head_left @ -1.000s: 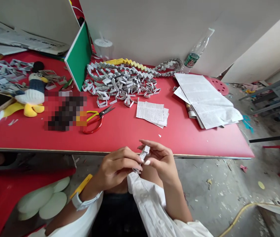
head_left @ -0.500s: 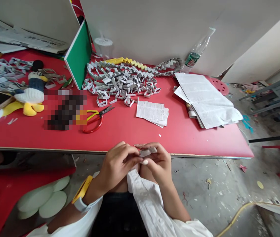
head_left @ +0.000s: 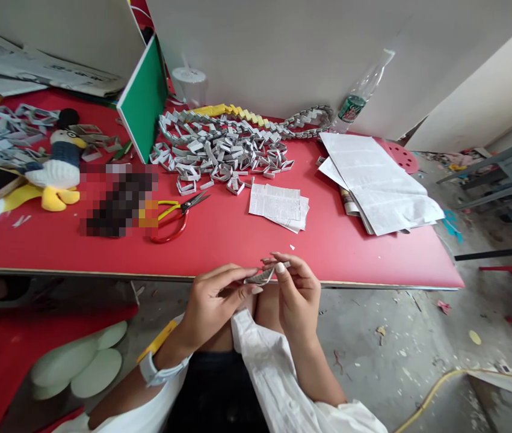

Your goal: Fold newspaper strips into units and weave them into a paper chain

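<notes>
A small folded strip of printed paper [head_left: 261, 276] is held between my two hands, just over the table's front edge. My left hand [head_left: 219, 294] pinches its left end between thumb and fingers. The right end is gripped by my right hand [head_left: 298, 294], thumb on top and fingers behind. Part of the strip is hidden by the fingers. Beyond my hands lie cut sheets of printed paper [head_left: 276, 203] in a small stack. Scissors [head_left: 186, 206] with red and yellow handles rest open to the left. A heap of folded paper links [head_left: 228, 150] lies farther back.
Larger paper sheets [head_left: 373, 180] lie at the right of the red table [head_left: 219, 240]. A plastic bottle [head_left: 352, 105] and a lidded cup [head_left: 189, 84] stand at the wall. A green board [head_left: 145, 102] divides off a plush bird [head_left: 59, 168] and more links.
My right hand has turned and lifted slightly, its thumb now higher on the strip. The strip has gone from flatter to bent at an angle. Things on the table stay put.
</notes>
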A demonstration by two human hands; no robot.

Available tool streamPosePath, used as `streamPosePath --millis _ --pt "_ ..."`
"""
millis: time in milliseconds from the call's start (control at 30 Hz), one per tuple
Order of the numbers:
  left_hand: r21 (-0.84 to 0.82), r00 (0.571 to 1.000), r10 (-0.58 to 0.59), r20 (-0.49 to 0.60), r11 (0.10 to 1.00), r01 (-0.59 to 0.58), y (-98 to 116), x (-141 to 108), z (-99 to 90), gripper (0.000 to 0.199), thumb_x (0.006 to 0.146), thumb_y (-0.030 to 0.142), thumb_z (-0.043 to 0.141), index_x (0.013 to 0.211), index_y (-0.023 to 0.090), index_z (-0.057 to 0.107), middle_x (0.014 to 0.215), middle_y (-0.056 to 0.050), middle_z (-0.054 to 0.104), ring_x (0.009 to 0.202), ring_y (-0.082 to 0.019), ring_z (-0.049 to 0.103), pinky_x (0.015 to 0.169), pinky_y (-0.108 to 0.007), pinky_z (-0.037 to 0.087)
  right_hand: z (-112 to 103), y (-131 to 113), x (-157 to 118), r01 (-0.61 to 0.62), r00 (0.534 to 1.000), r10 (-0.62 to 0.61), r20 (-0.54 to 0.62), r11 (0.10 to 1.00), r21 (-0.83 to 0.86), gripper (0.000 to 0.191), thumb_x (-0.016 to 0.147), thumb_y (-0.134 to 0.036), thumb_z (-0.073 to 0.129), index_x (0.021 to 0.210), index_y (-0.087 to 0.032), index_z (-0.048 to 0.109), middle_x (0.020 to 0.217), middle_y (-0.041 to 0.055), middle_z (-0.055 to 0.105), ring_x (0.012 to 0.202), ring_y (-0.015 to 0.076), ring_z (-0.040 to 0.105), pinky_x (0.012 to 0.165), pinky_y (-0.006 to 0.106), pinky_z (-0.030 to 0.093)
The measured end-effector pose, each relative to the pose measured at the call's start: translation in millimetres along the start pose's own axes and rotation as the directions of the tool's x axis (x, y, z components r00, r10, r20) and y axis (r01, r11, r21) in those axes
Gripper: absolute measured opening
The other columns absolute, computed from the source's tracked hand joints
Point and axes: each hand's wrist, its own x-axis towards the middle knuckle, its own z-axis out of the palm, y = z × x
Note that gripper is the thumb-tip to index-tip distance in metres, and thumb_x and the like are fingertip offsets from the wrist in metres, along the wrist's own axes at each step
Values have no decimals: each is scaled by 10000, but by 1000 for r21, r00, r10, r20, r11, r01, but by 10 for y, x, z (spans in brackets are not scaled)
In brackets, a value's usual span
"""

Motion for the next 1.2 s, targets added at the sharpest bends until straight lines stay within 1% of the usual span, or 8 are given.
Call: streamPosePath --millis 100,167,267,367,600,800,967,1200 --pt "5 995 -44 -90 999 45 29 5 19 88 791 183 723 876 192 709 773 13 723 663 -77 683 631 -116 551 5 5 -7 -8 998 4 67 998 60 163 806 -251 733 968 -256 718 932 23 758 886 165 709 788 282 554" --pt "-11 991 -80 -110 997 79 48 -3 26 65 776 203 739 832 193 706 741 21 727 625 -80 683 612 -122 553 4 9 -9 -28 996 23 84 998 62 157 771 -224 763 921 -249 722 913 16 759 858 156 710 770 271 561" --pt "-64 977 -181 -109 982 175 74 -24 36 88 762 240 752 787 183 690 681 29 713 556 -83 668 555 -127 544 8 12 -19 -21 1000 20 24 999 34 65 767 -215 762 819 -234 728 836 8 763 803 150 713 743 269 566" --pt "-96 958 -264 -114 963 254 78 -23 45 98 802 263 710 836 173 692 632 31 682 462 -66 610 468 -126 499 20 19 -33 -3 998 2 -62 1000 -26 55 750 -229 773 787 -224 734 784 15 764 761 168 717 714 290 567" --pt "65 992 -126 20 990 125 -14 52 48 153 870 285 629 818 159 699 657 -2 626 564 -79 568 529 -161 456 44 35 -9 -42 979 15 -201 990 -133 109 712 -275 796 690 -198 723 716 24 761 689 189 717 662 304 577" --pt "30 974 -222 32 975 221 -17 79 52 206 843 318 663 725 151 634 606 25 592 532 -65 513 507 -151 407 44 -20 -6 -10 994 -16 -112 974 -227 132 838 -308 678 787 -208 749 817 39 782 784 200 738 748 324 587" --pt "-66 959 -246 138 964 257 -33 102 3 188 857 330 639 800 155 677 695 -3 629 619 -93 590 569 -168 467 43 -42 -13 8 993 -37 -115 970 -244 152 861 -320 653 813 -211 748 856 38 786 834 206 741 778 325 583" --pt "-23 976 -218 26 976 218 17 70 35 263 864 302 621 656 141 624 588 19 501 536 -75 479 498 -177 384 48 7 -47 38 988 -72 -139 972 -231 155 859 -323 655 795 -211 740 840 41 785 795 217 742 730 338 589"
